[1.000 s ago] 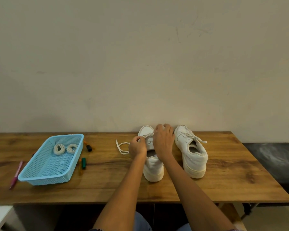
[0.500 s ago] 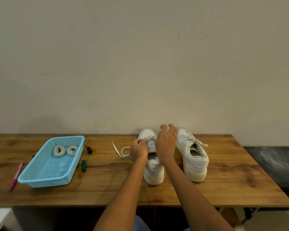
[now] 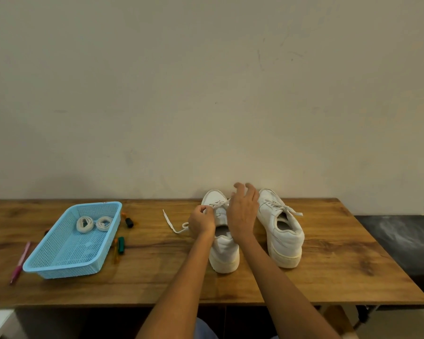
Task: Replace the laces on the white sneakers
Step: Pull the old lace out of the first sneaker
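- Two white sneakers stand side by side on the wooden table [image 3: 328, 277], toes to the wall, heels toward the person, probably so the lacing sits within easy reach.
- The left hand [image 3: 201, 222] is curled at the left sneaker [image 3: 222, 241], pinching the old lace [image 3: 173, 223] at the eyelets; I'd say it is drawing that lace out.
- The freed end of that lace trails off to the left across the tabletop in a loose loop.
- The right hand [image 3: 242, 211] hovers over the same shoe's lacing with fingers loosely spread; whether it touches anything I cannot tell. It seems poised to steady the shoe or pick the next crossing.
- The right sneaker [image 3: 283, 231] still carries its lace, ends flopping over the side, so the job looks barely begun.
- Well apart on the left, a blue basket [image 3: 59, 267] holds two coiled new laces [image 3: 94, 224], parked until the old ones are out.
- Around the basket lie small markers [image 3: 120, 245] and a pink pen [image 3: 20, 263]; none crowd the shoes.
- The right forearm crosses between the two sneakers, so reaching the second shoe means shifting it.
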Motion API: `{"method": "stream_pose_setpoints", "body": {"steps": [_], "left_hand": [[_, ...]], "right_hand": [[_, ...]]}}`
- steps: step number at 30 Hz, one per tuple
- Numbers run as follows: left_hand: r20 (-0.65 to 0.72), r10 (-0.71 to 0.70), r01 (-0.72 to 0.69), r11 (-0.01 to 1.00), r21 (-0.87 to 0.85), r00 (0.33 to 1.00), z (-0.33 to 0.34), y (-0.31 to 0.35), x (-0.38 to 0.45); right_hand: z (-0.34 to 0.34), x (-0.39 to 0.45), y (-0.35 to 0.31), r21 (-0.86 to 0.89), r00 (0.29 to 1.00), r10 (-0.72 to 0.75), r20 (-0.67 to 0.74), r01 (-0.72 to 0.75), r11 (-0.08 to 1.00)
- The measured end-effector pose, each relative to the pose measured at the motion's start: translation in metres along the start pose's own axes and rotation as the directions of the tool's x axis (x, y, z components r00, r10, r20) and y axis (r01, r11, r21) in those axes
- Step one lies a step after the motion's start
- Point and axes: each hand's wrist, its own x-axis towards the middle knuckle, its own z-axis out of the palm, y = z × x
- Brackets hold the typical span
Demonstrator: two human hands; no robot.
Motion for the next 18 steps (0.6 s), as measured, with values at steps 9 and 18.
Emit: {"method": "stream_pose_setpoints", "body": {"steps": [9, 18], "left_hand": [[-0.001, 0.009, -0.009, 1.000, -0.007, 1.000, 0.0006, -0.0023, 0.0026], [0.001, 0.011, -0.011, 1.000, 0.011, 1.000, 0.0005, -0.0017, 0.0002]], "right_hand": [[0.0040, 0.0025, -0.0030, -0.101, 0.861, -0.162, 0.482, 0.238, 0.966], [0.0018, -0.0011, 0.0013, -0.078, 0.938, -0.050, 0.343, 0.082, 0.994]]}}
